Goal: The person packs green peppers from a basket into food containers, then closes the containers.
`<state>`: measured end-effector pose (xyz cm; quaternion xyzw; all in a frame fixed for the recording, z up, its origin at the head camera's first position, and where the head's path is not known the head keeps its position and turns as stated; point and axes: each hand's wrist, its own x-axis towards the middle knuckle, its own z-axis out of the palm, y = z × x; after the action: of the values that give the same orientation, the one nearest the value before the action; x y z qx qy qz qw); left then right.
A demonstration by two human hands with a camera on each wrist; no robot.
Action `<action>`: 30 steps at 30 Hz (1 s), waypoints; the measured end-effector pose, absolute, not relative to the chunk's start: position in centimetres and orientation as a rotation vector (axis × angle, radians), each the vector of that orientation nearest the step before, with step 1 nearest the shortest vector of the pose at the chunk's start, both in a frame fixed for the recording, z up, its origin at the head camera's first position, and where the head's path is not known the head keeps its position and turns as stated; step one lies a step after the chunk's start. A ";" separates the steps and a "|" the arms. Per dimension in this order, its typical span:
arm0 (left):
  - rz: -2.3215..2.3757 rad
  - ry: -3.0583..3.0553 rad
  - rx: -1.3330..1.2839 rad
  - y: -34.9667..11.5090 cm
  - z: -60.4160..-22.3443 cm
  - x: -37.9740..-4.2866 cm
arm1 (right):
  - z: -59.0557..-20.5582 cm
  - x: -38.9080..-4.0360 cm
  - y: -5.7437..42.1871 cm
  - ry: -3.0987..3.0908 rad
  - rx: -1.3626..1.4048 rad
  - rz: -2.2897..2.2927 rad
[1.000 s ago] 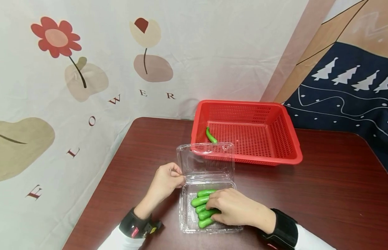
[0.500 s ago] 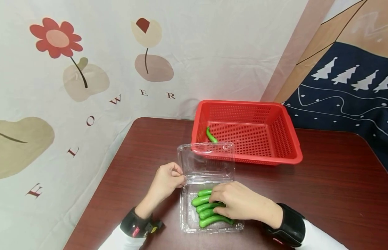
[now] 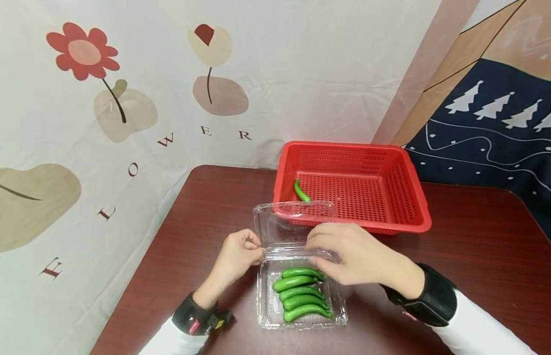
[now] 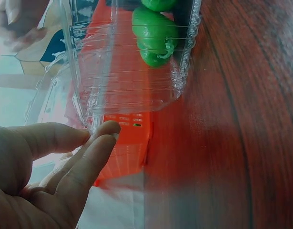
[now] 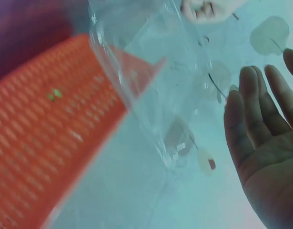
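Five green vegetables (image 3: 302, 293), long, curved and glossy, lying side by side in the base of a clear container (image 3: 268, 310), stem ends toward the right. Over in the red basket (image 3: 395, 185), on its floor near the left wall, a lone vegetable (image 3: 301, 192) of the same kind. Judging by this, most of the filling done: five in, one to go, with bare space at the left of the row and the lid (image 3: 279, 227) standing raised in front of the basket, not yet folded down. Not a finished pack, but probably close to one.

Left grip (image 3: 237, 254) together at the tips, pinching the container's edge at the left end of the hinge, likely to steady it. Right grip (image 3: 352, 251) with fingers apart and nothing held, poised over the right end of the hinge; cannot tell whether touching the plastic. Under everything, a dark reddish-brown surface (image 3: 475, 266). Remaining, as far as can be judged: fetching the lone vegetable from the basket, adding it to the row, then closing the lid.
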<state>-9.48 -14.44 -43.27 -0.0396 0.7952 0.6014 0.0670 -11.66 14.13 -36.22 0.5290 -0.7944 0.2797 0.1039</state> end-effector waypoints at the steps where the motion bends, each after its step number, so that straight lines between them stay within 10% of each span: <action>1: 1.815 2.394 -0.124 -14.5 -43.3 -9.5 | -35.8 -12.0 14.2 -2.329 1.551 0.851; 30: 1.775 2.440 -0.090 -14.7 -43.3 -9.7 | -32.1 -26.1 12.8 -2.638 1.275 0.710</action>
<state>-9.74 -14.73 -43.27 -0.0297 0.8068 0.5869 0.0617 -26.07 12.84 -32.13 0.4221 -0.8732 0.2352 0.0632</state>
